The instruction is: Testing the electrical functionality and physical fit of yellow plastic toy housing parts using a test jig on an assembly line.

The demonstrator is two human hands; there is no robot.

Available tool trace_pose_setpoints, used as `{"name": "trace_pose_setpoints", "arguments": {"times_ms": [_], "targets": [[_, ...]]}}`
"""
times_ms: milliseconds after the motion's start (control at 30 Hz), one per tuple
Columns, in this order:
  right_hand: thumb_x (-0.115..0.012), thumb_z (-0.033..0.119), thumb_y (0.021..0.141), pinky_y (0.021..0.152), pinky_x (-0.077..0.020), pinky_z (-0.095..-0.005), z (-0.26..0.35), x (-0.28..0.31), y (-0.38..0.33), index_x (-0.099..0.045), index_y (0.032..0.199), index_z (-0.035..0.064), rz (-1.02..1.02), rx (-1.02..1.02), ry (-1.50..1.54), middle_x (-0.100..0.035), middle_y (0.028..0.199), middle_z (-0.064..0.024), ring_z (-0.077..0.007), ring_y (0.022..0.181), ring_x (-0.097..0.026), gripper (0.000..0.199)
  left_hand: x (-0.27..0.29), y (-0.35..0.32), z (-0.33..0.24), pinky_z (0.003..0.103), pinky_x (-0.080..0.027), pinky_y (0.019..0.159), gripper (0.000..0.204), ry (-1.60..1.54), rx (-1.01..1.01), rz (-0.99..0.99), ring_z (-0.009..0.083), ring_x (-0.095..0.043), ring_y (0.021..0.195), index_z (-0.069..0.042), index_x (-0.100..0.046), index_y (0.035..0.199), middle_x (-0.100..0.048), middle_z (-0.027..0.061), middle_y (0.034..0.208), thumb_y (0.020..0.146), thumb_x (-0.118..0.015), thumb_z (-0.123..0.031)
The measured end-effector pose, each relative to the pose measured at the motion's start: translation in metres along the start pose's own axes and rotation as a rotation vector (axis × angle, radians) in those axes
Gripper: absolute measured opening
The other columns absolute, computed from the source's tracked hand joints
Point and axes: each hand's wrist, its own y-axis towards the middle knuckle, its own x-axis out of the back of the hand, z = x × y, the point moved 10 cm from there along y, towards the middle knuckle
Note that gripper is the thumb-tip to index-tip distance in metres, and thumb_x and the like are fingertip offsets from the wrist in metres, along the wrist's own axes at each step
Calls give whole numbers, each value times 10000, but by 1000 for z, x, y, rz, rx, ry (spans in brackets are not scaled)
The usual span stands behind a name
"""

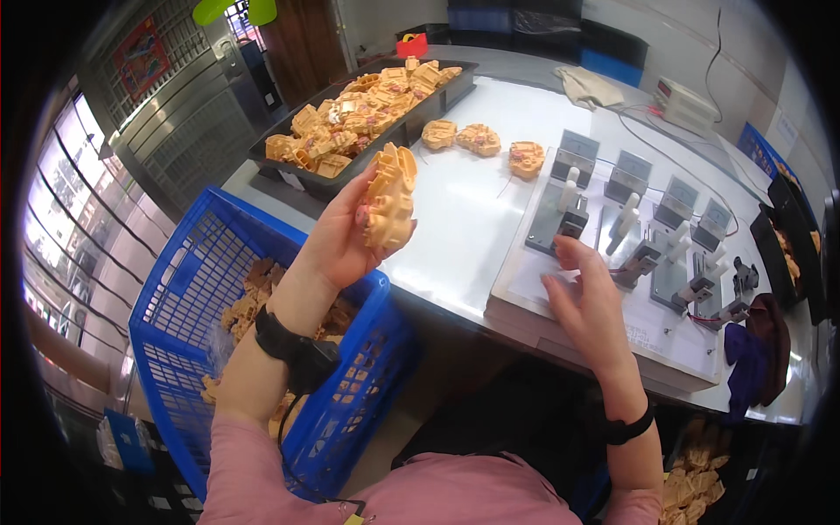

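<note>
the left hand [346,238] is raised above the near left edge of the white table [464,219], its fingers closed around a tan moulded plastic part [390,199] that stands roughly upright in the grip, its ribbed side facing the camera. a black wrist strap [284,341] with a cable runs around that forearm. below the hand, off the table's near left side, stands a blue plastic basket [206,289] with more tan parts lying in its bottom.

the right hand [588,302] hovers over the near edge of a white fixture board [612,306] on the table, fingers spread and loosely curled, holding nothing; the fingertips [569,248] are just beside a small black block [573,223] at the left end of the board. the board carries a row of grey clamp stations [630,175] with white toggle handles [625,214], running from the left to the far right.

on the far left of the table sits a black tray [437,103] heaped with the same tan parts. three loose tan parts [477,138] lie on the table between the tray and the fixture board, well apart from both hands. a folded cloth [588,86] and a white box with cables [687,103] lie at the far side. a red item [411,44] sits beyond the tray.
</note>
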Motion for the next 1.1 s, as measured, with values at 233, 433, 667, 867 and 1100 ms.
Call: {"name": "trace_pose_setpoints", "arguments": {"times_ms": [233, 433, 667, 867, 1100], "targets": [[-712, 65, 886, 903, -501, -346, -9, -7, -3, -526, 1376, 43, -69, -106, 144, -639, 1159, -132, -225, 1018, -623, 525, -8, 17, 22, 315, -581, 794, 404, -126, 154, 182, 168, -655, 931, -81, -496, 1338, -607, 60, 1111, 1050, -528, -364], [-708, 95, 883, 857, -481, -378, -14, 1, -9, -625, 1159, 46, -124, -54, -64, -655, 1072, -121, -278, 925, -639, 292, -14, 23, 28, 291, -556, 729, 336, -31, 153, 146, 156, -638, 876, -62, -565, 1238, -624, 44, 1018, 1018, -583, -316], [-719, 48, 858, 886, -483, -385, -5, 10, -9, -588, 1245, 39, -258, -17, -50, -620, 1151, -135, -272, 964, -611, 409, -15, 33, 36, 289, -548, 699, 321, 4, 194, 134, 172, -634, 841, -52, -582, 1209, -627, 48, 975, 1003, -563, -297], [-708, 82, 888, 925, -480, -365, -15, 11, -7, -506, 1411, 64, -211, -105, 184, -607, 1233, -132, -231, 1057, -617, 561, -25, 35, 38, 261, -528, 668, 416, 88, 182, 112, 117, -596, 732, -70, -491, 1355, -613, 39, 962, 1003, -478, -292], [-716, 133, 902, 942, -477, -345, -19, 8, -1, -548, 1389, 86, -115, -141, 321, -647, 1176, -123, -217, 1060, -623, 517, -23, 48, 40, 236, -525, 677, 538, 109, 233, 226, 77, -604, 689, -68, -420, 1500, -628, 45, 1031, 1010, -427, -287]]}}
